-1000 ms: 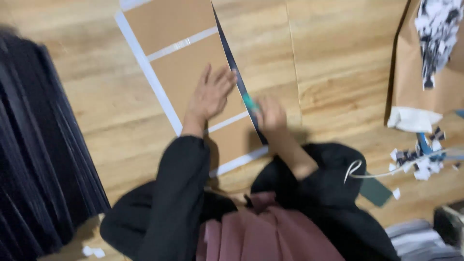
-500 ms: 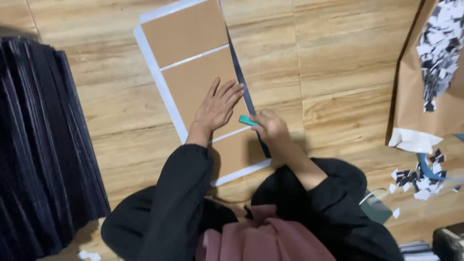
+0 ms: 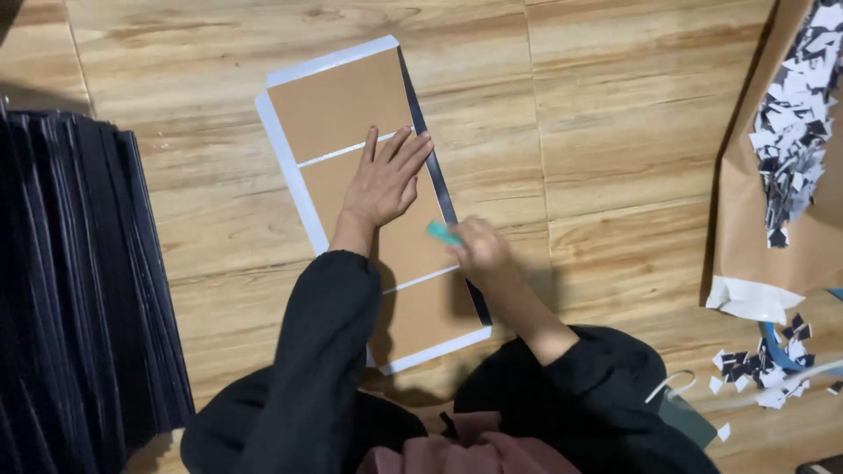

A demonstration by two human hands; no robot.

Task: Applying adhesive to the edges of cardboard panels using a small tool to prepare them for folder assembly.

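The right hand (image 3: 479, 250) grips a small teal tool (image 3: 443, 233), fingers closed around it, at the black strip (image 3: 439, 189) along the board's three-o'clock edge. The left hand (image 3: 385, 180) lies flat, fingers spread, on the brown board (image 3: 351, 105). The tool sits about midway along the strip; the twelve-o'clock half appears still to do.

Two hands are in view, the left hand (image 3: 383, 183) and the right hand (image 3: 480, 249). One brown cardboard sheet (image 3: 369, 202) shows three panels. One green tool (image 3: 443, 233), one black stack (image 3: 79, 290), one brown bag (image 3: 790, 167); paper scraps (image 3: 764, 373) too many to count.
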